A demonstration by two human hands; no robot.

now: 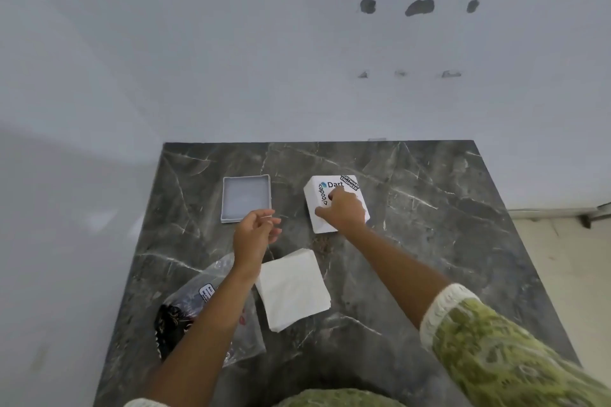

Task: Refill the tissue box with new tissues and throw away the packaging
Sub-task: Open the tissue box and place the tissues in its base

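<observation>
My right hand lies on top of the white tissue box cover, the stickered piece at the far right of the dark marble table, fingers spread and pressing down on it rather than wrapped round it; I cannot tell whether my fingertips have hooked an edge yet. My left hand hangs loose and half curled just near of the grey tray base, which sits empty at the far left, well apart from the cover. As far as I can see the left hand holds nothing. The stack of new tissues rests bare on the table, near me and between my arms, and the clear plastic packaging lies crumpled under my left forearm at the near left. I judge the step in hand to be taking up the cover so the box can be put together around the fresh stack. To do it well I should grip the cover by two opposite side walls, not the top, so it lifts level. It may be wiser to seat the tissues squarely in the tray first, edges aligned, then lower the cover straight down. The stack is soft and could fan out or slide, so I would lift it from beneath with both hands. The wrapper goes in the bin last.
</observation>
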